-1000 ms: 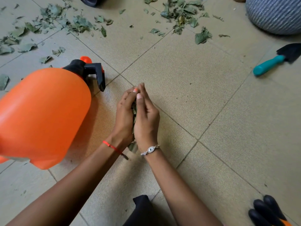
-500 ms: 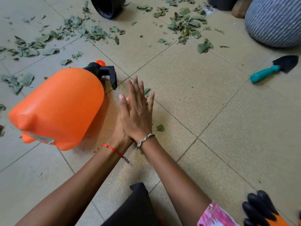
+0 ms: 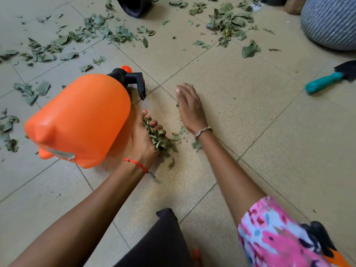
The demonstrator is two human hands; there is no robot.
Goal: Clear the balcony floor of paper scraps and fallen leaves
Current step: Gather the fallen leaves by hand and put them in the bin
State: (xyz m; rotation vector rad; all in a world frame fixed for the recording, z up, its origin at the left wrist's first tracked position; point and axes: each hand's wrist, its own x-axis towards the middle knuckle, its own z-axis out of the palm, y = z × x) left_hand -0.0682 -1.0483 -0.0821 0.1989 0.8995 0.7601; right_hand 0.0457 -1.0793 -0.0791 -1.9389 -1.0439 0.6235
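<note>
Beige square floor tiles (image 3: 221, 74) with a fine ribbed texture run in every direction, split by thin grey grout lines crossing diagonally. Soft, even daylight falls across them, casting only faint shadows. Small dark specks of dirt dot the tile surface here and there.

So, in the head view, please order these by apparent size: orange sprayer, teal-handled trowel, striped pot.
1. orange sprayer, largest, though nearest the camera.
2. striped pot, cut off by the frame.
3. teal-handled trowel, smallest.
</note>
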